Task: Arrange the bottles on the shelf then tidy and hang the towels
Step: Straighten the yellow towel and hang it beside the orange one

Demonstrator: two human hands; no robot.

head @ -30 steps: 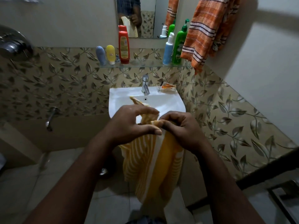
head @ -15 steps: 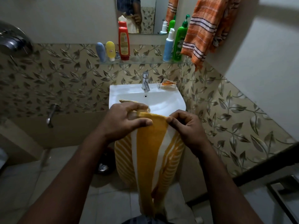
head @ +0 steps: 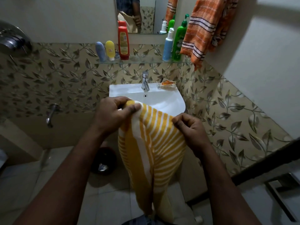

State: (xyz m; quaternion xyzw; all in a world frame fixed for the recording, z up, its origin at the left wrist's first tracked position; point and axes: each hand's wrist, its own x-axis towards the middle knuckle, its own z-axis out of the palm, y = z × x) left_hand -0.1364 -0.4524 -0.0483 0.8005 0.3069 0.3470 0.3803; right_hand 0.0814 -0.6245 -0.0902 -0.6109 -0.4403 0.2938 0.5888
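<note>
A yellow and white striped towel (head: 155, 151) hangs in front of the sink, spread between both hands. My left hand (head: 112, 114) pinches its upper left corner. My right hand (head: 190, 127) grips its top edge on the right. On the glass shelf (head: 146, 60) stand a grey-blue bottle (head: 100, 51), a yellow bottle (head: 110, 49), a red bottle (head: 123, 42), a blue and white pump bottle (head: 168, 46) and a green pump bottle (head: 179, 41). An orange striped towel (head: 203, 28) hangs on the wall at the upper right.
The white sink (head: 164, 101) with its tap (head: 145, 81) sits below the shelf, a soap dish (head: 166, 83) on its right corner. A mirror (head: 142, 13) hangs above. A dark bin (head: 103, 161) stands on the tiled floor. A wall tap (head: 51, 115) juts out at left.
My hands have moved apart and spread the towel wider. Its top edge now stretches between them, showing the fine stripes.
</note>
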